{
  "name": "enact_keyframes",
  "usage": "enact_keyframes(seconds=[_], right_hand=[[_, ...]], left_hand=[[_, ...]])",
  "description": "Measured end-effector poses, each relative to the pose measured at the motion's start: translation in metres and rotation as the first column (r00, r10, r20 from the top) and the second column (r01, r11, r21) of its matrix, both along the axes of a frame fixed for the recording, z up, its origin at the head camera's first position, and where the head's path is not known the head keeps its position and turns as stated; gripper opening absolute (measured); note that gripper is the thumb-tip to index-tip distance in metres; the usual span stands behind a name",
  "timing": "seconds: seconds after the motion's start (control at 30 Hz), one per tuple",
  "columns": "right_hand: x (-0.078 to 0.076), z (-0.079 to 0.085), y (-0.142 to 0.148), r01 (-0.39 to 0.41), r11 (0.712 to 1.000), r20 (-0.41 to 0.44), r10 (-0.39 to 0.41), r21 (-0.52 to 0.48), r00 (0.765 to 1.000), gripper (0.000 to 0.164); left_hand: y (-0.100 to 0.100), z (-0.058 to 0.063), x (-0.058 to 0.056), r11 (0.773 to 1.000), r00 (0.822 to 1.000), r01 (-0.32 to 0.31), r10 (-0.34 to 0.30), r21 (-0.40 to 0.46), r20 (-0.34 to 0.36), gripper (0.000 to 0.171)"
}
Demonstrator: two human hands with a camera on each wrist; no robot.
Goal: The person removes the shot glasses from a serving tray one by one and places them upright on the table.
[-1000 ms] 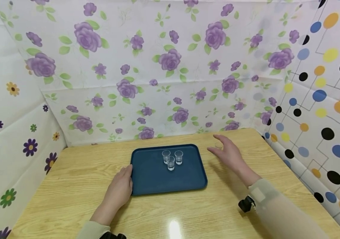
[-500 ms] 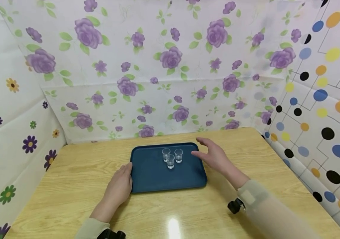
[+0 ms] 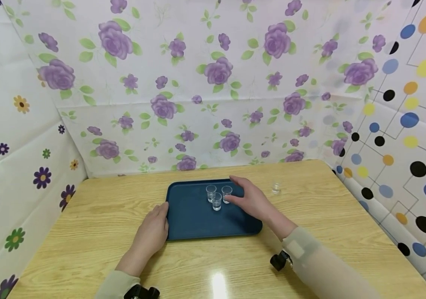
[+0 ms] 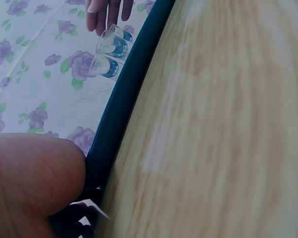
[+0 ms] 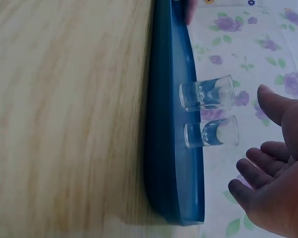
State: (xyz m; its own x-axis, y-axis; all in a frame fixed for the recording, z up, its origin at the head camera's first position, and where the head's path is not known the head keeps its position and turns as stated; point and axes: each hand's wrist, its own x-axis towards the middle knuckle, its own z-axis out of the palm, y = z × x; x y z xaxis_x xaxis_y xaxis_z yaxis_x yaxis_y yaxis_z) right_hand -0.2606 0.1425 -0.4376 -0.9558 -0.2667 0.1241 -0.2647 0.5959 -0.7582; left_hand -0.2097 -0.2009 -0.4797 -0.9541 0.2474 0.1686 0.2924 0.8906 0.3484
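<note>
Three small clear shot glasses [image 3: 216, 202] stand upright in a close group on a dark blue tray [image 3: 194, 228]. My left hand [image 3: 149, 228] rests against the tray's left edge, its fingers along the rim; in the left wrist view the thumb side [image 4: 37, 173] lies close to the tray's corner. Over the tray's right side is my right hand [image 3: 252, 201], holding nothing. Its thumb overlaps the rightmost glass [image 3: 227, 191] in the head view. In the right wrist view, thumb and fingers are spread apart, with a gap between them and the glasses [image 5: 211, 133].
Another clear glass [image 3: 276, 188] stands alone on the wooden table [image 3: 186, 270], right of the tray and behind my right forearm. A floral cloth [image 3: 183, 91] hangs along the table's back edge, with patterned cloths at both sides.
My right hand has moved left, from around the lone glass on the table to over the tray beside the three glasses. My left hand has stayed at the tray's left edge.
</note>
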Motion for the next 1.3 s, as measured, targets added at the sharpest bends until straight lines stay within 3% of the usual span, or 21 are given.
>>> enact_keyframes(seconds=[0.3,0.6,1.3], right_hand=[[-0.010,-0.011,-0.003,-0.025,0.998,0.071,0.029,-0.064,0.997,0.082],[-0.016,-0.017,0.002,-0.046,0.995,0.105,0.056,-0.088,0.993,0.076],[-0.024,-0.023,-0.001,-0.030,0.996,0.097,0.038,-0.083,0.995,0.057]], left_hand=[[0.000,-0.002,0.002,1.000,1.000,-0.014,0.014,0.000,0.015,0.051],[0.001,-0.002,0.001,1.000,1.000,-0.002,0.002,-0.002,-0.016,0.051],[0.000,0.000,0.001,1.000,0.999,0.002,-0.002,-0.017,-0.032,0.051]])
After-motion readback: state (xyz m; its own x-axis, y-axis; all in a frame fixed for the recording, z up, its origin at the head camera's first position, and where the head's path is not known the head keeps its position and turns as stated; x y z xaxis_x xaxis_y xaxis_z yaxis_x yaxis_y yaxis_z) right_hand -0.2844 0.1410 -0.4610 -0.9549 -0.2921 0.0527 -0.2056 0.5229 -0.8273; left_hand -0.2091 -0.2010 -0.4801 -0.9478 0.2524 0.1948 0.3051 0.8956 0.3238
